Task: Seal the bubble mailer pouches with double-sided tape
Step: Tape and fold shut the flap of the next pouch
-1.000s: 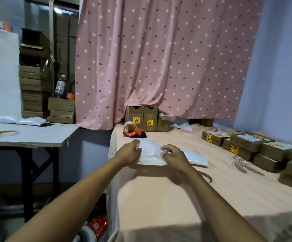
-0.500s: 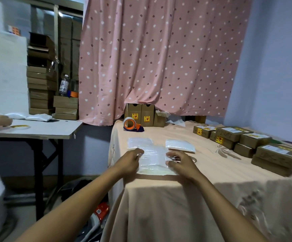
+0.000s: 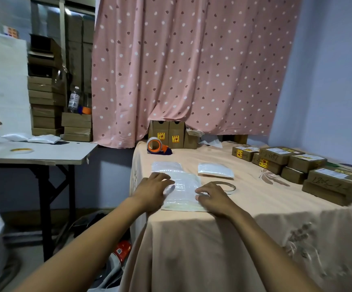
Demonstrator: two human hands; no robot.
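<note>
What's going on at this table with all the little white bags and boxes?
A person is packing parcels. Both hands press flat on a bubble mailer pouch near the table's front edge: the left hand on its left side, the right hand on its right. Another white pouch lies farther back, a thin tape ring sits beside the right hand, and labelled brown boxes are stacked to the right.

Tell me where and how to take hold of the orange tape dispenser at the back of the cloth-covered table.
Grip the tape dispenser by its dark handle end, low on the right, with the right hand coming from the front right. The orange roll stands upright at the left and looks too wide to pinch well. Boxes stand close behind, so a rear approach is blocked.
</note>
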